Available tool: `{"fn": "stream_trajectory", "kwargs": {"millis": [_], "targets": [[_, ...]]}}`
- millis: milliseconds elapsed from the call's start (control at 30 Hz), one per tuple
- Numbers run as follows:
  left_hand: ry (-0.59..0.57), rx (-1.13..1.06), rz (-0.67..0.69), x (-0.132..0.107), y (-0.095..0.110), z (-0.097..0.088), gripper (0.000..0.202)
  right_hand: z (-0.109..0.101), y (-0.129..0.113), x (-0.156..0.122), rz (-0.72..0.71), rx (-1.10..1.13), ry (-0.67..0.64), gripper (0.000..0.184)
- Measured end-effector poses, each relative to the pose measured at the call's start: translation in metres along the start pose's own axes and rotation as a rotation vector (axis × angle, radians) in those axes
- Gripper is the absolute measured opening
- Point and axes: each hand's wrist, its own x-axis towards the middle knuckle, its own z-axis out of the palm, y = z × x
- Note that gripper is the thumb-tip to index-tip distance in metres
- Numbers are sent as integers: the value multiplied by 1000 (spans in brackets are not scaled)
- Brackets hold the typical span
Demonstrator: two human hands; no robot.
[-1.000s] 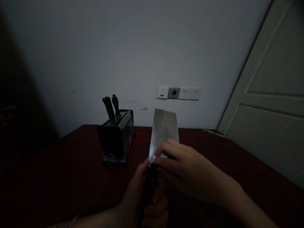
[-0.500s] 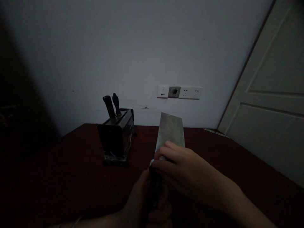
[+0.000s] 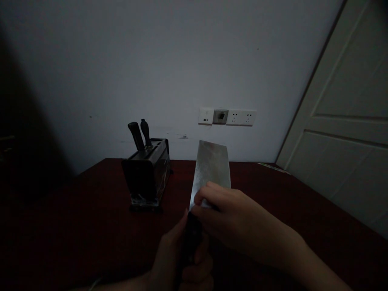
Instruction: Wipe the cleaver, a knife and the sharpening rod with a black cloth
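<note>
My left hand (image 3: 178, 262) is wrapped round the dark handle of a cleaver (image 3: 210, 167), holding its broad steel blade pointing up and away over the dark red table (image 3: 75, 226). My right hand (image 3: 230, 218) lies over the lower part of the blade, its fingers curled and pressed against the steel near the handle; what may be under the fingers is hidden. A black knife block (image 3: 147, 176) with two dark handles sticking out stands on the table to the left of the blade.
A pale wall is behind the table, with a row of white sockets (image 3: 227, 117). A white panelled door (image 3: 348, 133) is at the right. The room is dim, and the far left is in deep shadow.
The cleaver blade shifted right and tilted half a second ago, then came back left. My right hand stayed on the blade's lower part and slid slightly along it.
</note>
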Motion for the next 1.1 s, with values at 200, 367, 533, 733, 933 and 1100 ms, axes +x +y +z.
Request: {"fn": "stream_trajectory", "kwargs": {"millis": [200, 367, 533, 733, 933, 1100], "targets": [[34, -29, -25, -2, 1, 2, 56, -4, -1, 1, 66, 27, -13, 14], [103, -10, 0, -2, 3, 9, 60, -9, 4, -5, 13, -83, -44, 13], [31, -1, -21, 0, 2, 2, 53, 1, 4, 3, -35, -5, 27, 13], [54, 30, -59, 0, 3, 3, 54, 0, 5, 0, -19, -13, 17, 13], [5, 24, -20, 1, 0, 2, 56, -7, 10, -9, -52, -64, -15, 14], [-21, 37, -35, 1, -2, -6, 54, 1, 5, 1, -107, -53, 41, 14]]}}
